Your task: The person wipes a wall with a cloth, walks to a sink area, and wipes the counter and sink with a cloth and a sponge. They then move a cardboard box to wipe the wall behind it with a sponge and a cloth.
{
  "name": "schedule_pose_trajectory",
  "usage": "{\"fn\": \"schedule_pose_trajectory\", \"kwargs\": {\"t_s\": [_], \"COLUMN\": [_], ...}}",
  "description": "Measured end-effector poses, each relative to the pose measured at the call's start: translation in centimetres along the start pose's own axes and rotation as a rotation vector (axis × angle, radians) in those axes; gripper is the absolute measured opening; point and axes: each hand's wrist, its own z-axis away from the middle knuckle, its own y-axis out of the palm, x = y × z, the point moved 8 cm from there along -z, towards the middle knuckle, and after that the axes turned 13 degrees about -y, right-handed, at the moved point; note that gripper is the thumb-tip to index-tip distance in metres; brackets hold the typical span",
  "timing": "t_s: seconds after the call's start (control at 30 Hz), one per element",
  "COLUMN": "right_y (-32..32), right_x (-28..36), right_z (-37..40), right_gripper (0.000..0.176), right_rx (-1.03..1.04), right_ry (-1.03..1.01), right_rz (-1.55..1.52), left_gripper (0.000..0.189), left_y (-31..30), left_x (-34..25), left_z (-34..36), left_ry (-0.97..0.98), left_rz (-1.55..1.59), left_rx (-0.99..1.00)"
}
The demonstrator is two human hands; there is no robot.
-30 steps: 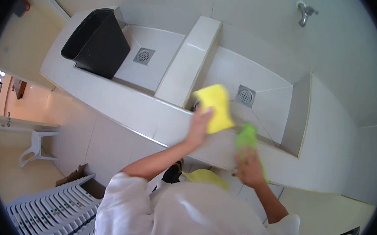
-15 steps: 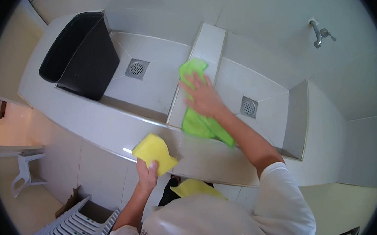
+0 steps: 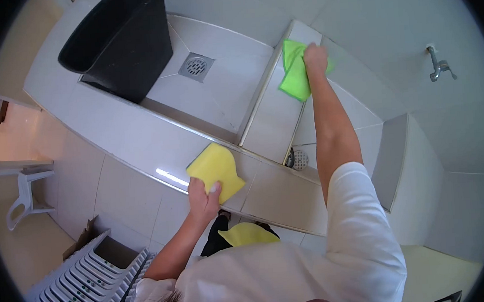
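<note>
My left hand (image 3: 203,201) is closed around a folded yellow cloth (image 3: 215,172), thumb on its near side, over the front ledge of the tiled basin. My right arm is stretched forward. At its end my right hand (image 3: 315,60) grips a bright green cloth (image 3: 295,74), which lies on the white tiled divider (image 3: 273,112) between two basins. Part of the green cloth is hidden behind the hand. Another yellow piece of cloth (image 3: 249,234) shows at my waist.
A black bin (image 3: 128,52) stands tilted in the left basin, beside a square floor drain (image 3: 196,68). On the wall at the right is a tap (image 3: 441,67). Stacked grey plastic stools (image 3: 88,285) and a white stool (image 3: 26,199) stand at the lower left.
My right hand has slid the green cloth away from me to the far end of the divider, bunching it up. The left hand still holds the yellow cloth. The view has shifted.
</note>
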Motion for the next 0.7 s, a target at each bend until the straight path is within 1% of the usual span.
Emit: {"fn": "schedule_pose_trajectory", "kwargs": {"t_s": [0.07,0.1,0.17,0.2,0.27,0.33,0.4,0.47,0.5,0.53,0.6,0.63,0.7], "right_y": [0.9,0.0,-2.6,-4.6,-9.0,-13.7,-17.3,-20.0,-20.8,-21.5,-22.0,-22.1,-20.0], "right_x": [-1.8,-1.1,-0.6,-0.1,1.3,3.2,3.7,4.3,4.2,4.4,4.6,5.5,4.8], "right_z": [0.3,1.5,5.2,6.7,9.5,12.4,13.9,15.4,15.9,16.7,18.3,19.5,21.3], "right_gripper": [0.038,0.037,0.036,0.036,0.037,0.037,0.035,0.033,0.033,0.033,0.031,0.031,0.033], "right_rx": [-0.003,0.030,0.069,0.064,-0.014,0.016,-0.065,-0.075,-0.100,-0.118,-0.074,-0.028,0.262], "right_ry": [-0.175,-0.257,-0.391,-0.442,-0.568,-0.538,-0.624,-0.741,-0.770,-0.800,-0.745,-0.785,-0.434], "right_rz": [0.132,0.209,0.331,0.370,0.292,0.232,0.023,-0.224,-0.317,-0.411,-0.522,-0.543,-0.886], "left_gripper": [0.032,0.032,0.032,0.032,0.034,0.035,0.037,0.038,0.040,0.040,0.041,0.041,0.040], "left_y": [-0.3,-0.7,-0.3,-0.8,-0.6,-1.0,-1.2,-0.9,-0.8,-1.2,-0.7,-0.7,-1.1], "left_x": [-0.5,-0.5,-0.1,-0.3,-0.9,-1.5,-1.7,-1.5,-1.6,-1.7,-1.8,-1.8,-2.1], "left_z": [-0.1,-0.4,0.0,0.0,-0.1,0.4,0.2,0.4,0.4,0.4,0.6,0.8,1.1], "left_ry": [-0.001,0.005,-0.003,-0.007,-0.006,0.003,0.025,0.062,0.001,-0.001,0.062,0.079,0.108], "left_rz": [0.020,0.018,-0.035,-0.041,-0.035,-0.035,-0.052,-0.095,-0.106,-0.130,-0.138,-0.116,-0.097], "left_rx": [-0.030,-0.071,-0.005,-0.042,0.006,-0.048,-0.112,-0.154,-0.112,-0.155,-0.116,-0.122,-0.162]}}
